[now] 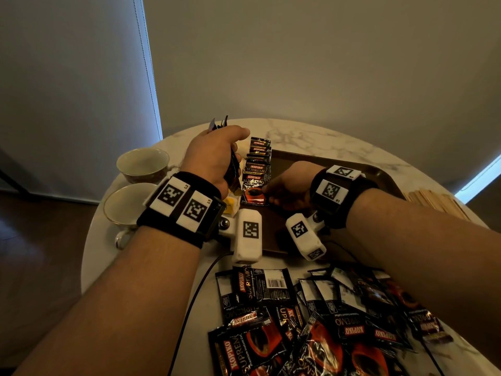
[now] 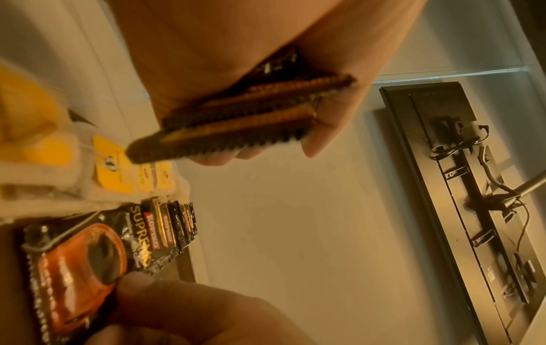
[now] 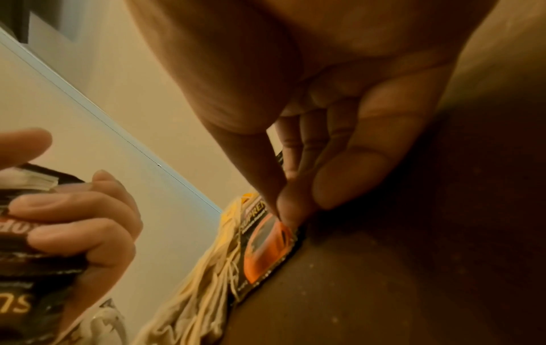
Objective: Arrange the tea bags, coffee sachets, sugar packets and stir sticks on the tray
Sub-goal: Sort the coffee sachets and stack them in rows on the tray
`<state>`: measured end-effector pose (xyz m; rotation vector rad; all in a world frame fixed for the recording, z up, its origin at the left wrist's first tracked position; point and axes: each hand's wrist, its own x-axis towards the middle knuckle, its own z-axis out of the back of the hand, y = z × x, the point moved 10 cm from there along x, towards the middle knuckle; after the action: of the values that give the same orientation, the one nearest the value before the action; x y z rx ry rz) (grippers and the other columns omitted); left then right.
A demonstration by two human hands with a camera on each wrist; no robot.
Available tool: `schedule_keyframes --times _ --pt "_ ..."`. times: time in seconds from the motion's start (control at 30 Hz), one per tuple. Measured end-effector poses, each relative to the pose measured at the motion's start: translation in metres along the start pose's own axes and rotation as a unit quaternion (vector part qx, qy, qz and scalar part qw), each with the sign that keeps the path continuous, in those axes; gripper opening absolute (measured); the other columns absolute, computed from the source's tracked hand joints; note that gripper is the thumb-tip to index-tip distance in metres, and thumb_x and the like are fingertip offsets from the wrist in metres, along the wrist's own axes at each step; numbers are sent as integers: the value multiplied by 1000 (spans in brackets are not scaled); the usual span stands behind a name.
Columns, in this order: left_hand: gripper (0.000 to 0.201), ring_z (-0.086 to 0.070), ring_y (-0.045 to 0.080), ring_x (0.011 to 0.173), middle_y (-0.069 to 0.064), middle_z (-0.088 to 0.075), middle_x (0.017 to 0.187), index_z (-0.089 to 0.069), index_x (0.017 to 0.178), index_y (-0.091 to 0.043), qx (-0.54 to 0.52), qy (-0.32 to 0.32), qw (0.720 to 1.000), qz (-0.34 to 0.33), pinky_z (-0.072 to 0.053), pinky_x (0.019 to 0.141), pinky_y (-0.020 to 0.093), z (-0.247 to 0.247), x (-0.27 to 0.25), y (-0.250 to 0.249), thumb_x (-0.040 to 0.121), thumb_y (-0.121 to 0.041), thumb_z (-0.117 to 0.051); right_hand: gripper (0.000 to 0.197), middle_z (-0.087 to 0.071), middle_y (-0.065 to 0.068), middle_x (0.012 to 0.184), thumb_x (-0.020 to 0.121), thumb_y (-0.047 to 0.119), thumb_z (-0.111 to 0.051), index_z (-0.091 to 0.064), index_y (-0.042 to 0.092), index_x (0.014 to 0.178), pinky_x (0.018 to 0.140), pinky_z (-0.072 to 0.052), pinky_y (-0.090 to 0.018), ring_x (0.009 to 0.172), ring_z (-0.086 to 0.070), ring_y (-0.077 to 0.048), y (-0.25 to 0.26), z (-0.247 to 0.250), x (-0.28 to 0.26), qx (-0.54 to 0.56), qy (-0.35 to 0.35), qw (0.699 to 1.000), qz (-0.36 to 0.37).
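Note:
My left hand [image 1: 217, 158] hovers over the tray's left end and grips an upright stack of black coffee sachets [image 2: 236, 121]. A row of overlapping coffee sachets [image 1: 257, 161] runs along the left side of the brown tray [image 1: 379, 176]. My right hand [image 1: 275, 195] pinches the right edge of the nearest sachet [image 3: 266, 252] of that row between thumb and fingertips, low on the tray. Tea bags [image 2: 112, 168] with yellow tags lie just left of the row. Wooden stir sticks [image 1: 433, 202] lie on the table right of the tray.
A loose pile of coffee sachets [image 1: 311, 321] covers the near part of the round marble table [image 1: 325, 137]. Two cups [image 1: 142, 164] [image 1: 127, 204] stand at the table's left edge. A black cable [image 1: 195, 294] runs across the near side. The tray's right half is bare.

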<state>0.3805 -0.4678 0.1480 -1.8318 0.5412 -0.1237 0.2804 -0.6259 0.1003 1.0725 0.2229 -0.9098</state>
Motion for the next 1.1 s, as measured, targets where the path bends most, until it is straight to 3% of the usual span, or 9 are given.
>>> schedule_keyframes --times 0.47,0.6,0.67,0.7,0.77,0.83,0.9,1.0,1.1 --pt "26 -50 12 61 -1 -52 78 -63 109 -16 2 0 1000 17 -44 49 25 0 -1 3 88 -22 -77 16 -71 -6 86 93 24 -74 -69 11 102 88 -55 -33 77 -66 -16 -2 0 5 37 2 999 1" --pt "20 -56 12 51 3 -51 83 -60 106 -13 -23 30 999 37 -45 41 20 -10 -8 6 92 -19 -73 20 -70 -6 90 94 30 -72 -69 12 104 79 -54 -30 80 -65 -17 -6 3 2 71 12 997 7" --pt "19 -58 13 39 6 -52 82 -56 108 -9 -52 49 996 62 -46 39 22 -17 -14 10 97 -19 -68 21 -69 -1 77 94 33 -72 -70 15 104 73 -54 -29 77 -64 -16 -1 8 -4 113 16 993 43" --pt "24 -63 16 42 8 -57 85 -55 113 -6 -66 56 993 75 -50 42 25 -19 -14 12 98 -21 -66 22 -67 1 69 93 34 -73 -70 16 104 69 -53 -29 72 -63 -15 5 11 -10 142 26 987 75" --pt "40 -77 30 70 18 -69 104 -54 129 -3 -98 72 987 104 -61 59 42 -25 -15 19 99 -28 -65 25 -64 4 66 91 33 -73 -68 14 107 65 -51 -27 65 -60 -13 23 10 -29 201 76 964 156" --pt "42 -77 39 90 23 -70 118 -53 132 -7 -125 80 981 127 -63 74 55 -29 -16 24 102 -35 -62 35 -69 2 82 84 28 -76 -66 15 114 68 -54 -30 71 -64 -13 40 4 -53 218 142 937 235" --pt "43 -76 41 92 26 -69 122 -49 133 -7 -158 95 971 152 -63 73 57 -35 -19 29 104 -39 -58 54 -69 -2 98 72 17 -82 -63 19 123 67 -58 -31 83 -70 -18 48 -3 -70 179 176 926 282" --pt "52 -74 44 101 27 -70 122 -50 137 -7 -173 124 961 177 -61 81 58 -45 -23 36 103 -45 -59 54 -68 -3 103 72 3 -85 -66 23 118 66 -57 -25 85 -73 -18 51 0 -74 80 106 936 327" --pt "47 -75 40 99 22 -75 114 -59 129 -8 -126 136 970 159 -61 82 55 -46 -22 36 101 -45 -62 41 -75 -10 104 78 7 -85 -70 18 114 73 -61 -34 87 -76 -23 51 12 -69 78 48 931 354"
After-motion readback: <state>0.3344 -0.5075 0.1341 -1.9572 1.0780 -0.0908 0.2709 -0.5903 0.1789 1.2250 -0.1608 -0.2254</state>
